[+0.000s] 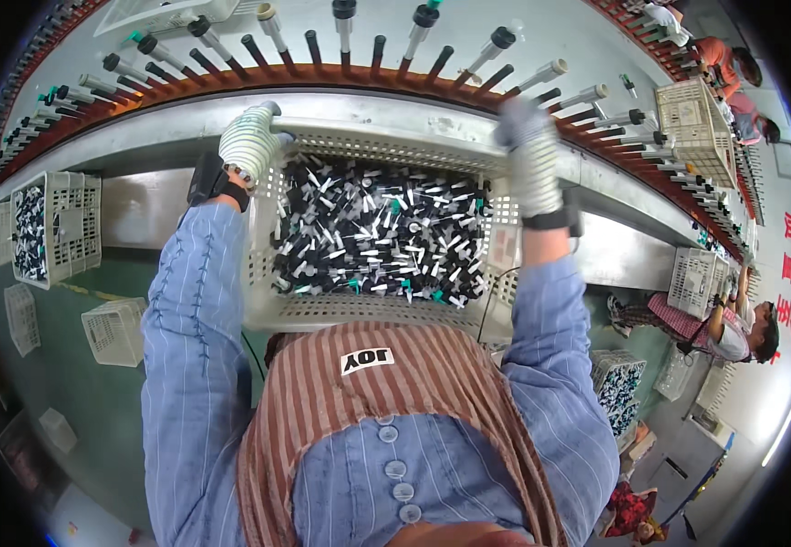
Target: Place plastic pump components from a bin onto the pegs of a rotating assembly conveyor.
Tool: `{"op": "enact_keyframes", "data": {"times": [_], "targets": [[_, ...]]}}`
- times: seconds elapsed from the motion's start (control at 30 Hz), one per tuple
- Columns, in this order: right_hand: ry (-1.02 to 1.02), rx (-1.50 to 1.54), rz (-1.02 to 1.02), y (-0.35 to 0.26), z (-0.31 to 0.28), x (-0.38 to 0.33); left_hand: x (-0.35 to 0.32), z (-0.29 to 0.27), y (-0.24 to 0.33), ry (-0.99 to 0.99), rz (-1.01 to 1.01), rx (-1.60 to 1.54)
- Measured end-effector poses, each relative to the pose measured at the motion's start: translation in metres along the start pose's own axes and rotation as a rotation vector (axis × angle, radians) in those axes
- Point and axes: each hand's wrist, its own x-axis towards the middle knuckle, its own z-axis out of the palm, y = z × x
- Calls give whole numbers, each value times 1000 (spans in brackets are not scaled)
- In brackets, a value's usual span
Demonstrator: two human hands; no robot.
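Note:
A pale plastic crate (359,314) with slotted walls sits in front of me, close against my apron. It is filled with small black, white and a few green plastic parts (386,228). My left hand (254,141), in a striped knit glove with grey fingertips, is at the crate's far left corner by the metal ledge. Its thumb and fingers are apart, with nothing seen between them. My right hand (530,150), gloved alike, is above the far right corner. Motion smears its fingers, so their grip cannot be made out.
Beyond the metal ledge (386,109) runs a curved row of upright dark rods, many carrying clear tube-like parts (270,25). Crates of parts (72,228) stand at left. Another crate (696,128) rests at far right. A co-worker (733,319) handles a crate at right.

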Motion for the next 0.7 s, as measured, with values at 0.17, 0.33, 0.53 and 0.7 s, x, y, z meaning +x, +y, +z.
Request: {"op": "enact_keyframes", "data": {"times": [0.17, 0.33, 0.53, 0.7], "targets": [[632, 51, 205, 25, -49, 72, 2, -3, 10, -49, -21, -52], [277, 72, 374, 56, 9, 98, -1, -3, 12, -10, 8, 9], [87, 484, 495, 47, 21, 135, 14, -2, 6, -29, 66, 4], [246, 816, 449, 12, 54, 116, 11, 1, 8, -37, 58, 20]]}}
